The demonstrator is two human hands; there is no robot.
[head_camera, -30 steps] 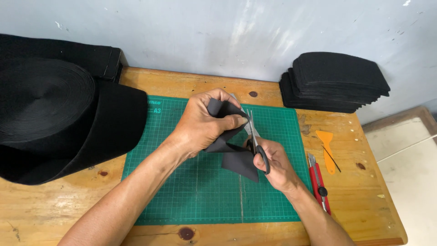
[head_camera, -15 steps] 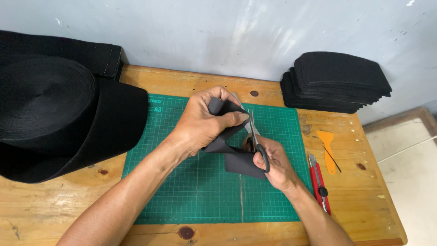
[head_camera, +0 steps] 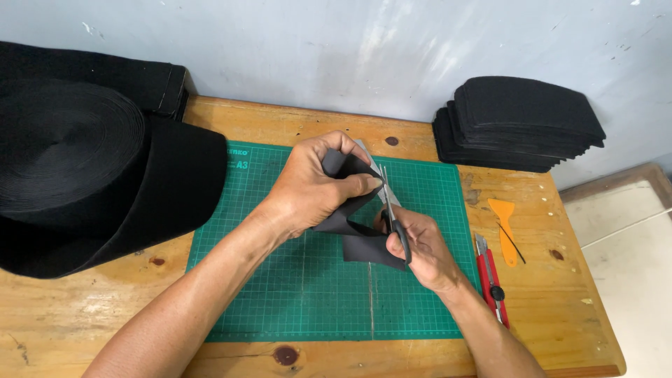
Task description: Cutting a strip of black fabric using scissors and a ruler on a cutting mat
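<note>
Holding the black fabric piece (head_camera: 350, 210) in my left hand (head_camera: 315, 185), I have my fingers curled shut around its upper end, thumb pressed against the fold, so the strip bends over my knuckles and trails down toward my right hand (head_camera: 420, 248). That hand is closed through the loops of the scissors (head_camera: 392, 210); I cannot tell how far apart the blades stand, since the fabric and my own fingers hide most of them.

The relation that counts is this: the scissors' long axis runs away from me, handles at my right palm and tips pointing up past my left fingertips, and the fabric lies just to the left of that line, touching the blades. The strip crosses the blades at a slant, its loose lower flap lying on the green cutting mat (head_camera: 294, 280) just under my right thumb. My left hand is the nearer one to the part of the fabric at the tips; my right hand is nearer the flap.

To the right of my right wrist lie a red utility knife (head_camera: 491, 280) and an orange plastic scraper (head_camera: 505, 222) on the wooden table (head_camera: 84, 308), both apart from my hands. Well off to my left sits a big black roll of material (head_camera: 77, 168); beyond my right hand, a stack of cut black pieces (head_camera: 521, 122).
</note>
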